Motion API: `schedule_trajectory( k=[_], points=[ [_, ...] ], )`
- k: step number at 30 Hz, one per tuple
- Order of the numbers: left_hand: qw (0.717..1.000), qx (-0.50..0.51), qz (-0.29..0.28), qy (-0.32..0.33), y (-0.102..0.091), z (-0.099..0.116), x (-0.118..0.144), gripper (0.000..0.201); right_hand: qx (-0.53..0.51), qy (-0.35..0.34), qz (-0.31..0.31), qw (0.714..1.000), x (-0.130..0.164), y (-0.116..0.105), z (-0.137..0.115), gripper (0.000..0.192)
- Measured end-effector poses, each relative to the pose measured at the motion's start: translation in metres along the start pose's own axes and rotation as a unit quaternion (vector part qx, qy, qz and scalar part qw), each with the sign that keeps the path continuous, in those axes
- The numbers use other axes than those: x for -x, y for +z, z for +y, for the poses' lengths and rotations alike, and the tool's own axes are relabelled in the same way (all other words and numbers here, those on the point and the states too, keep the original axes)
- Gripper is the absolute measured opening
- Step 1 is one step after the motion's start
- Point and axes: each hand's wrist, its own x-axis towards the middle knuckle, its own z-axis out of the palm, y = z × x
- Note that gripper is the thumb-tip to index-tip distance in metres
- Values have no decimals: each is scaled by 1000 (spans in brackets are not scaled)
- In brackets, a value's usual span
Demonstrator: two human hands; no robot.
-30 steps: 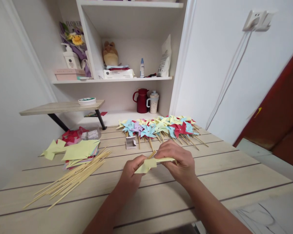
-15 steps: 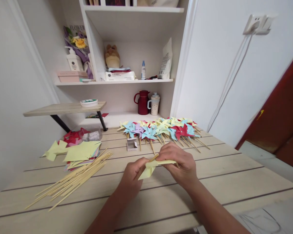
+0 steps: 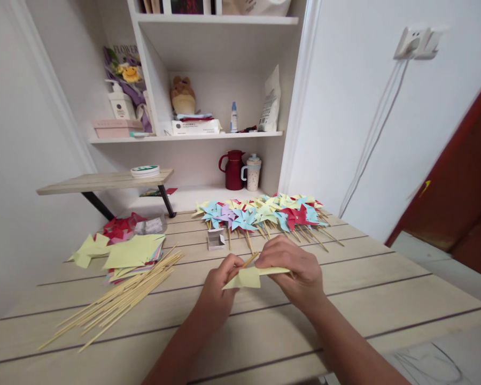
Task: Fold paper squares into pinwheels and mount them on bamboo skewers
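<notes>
Both hands pinch a yellow paper pinwheel above the middle of the table.

The left hand [image 3: 220, 282] closes its fingertips on the left flap of the yellow paper pinwheel [image 3: 251, 276], while the right hand [image 3: 294, 267] grips its right side together with a wooden stick [image 3: 250, 260] that pokes out between the two grips. The paper spans the gap between the hands. Finished pinwheels [image 3: 264, 211] lie toward the table's [image 3: 385, 289] far edge, loose sticks [image 3: 116, 299] and stacked paper sheets [image 3: 132, 251] toward its left edge.
</notes>
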Motion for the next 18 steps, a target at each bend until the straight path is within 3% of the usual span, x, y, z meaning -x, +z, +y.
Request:
schedule_trajectory(
  k=[18],
  points=[
    [999, -6, 11, 33, -2, 5, 0, 14, -10, -8, 2, 1000, 0, 0, 0, 18]
  ],
)
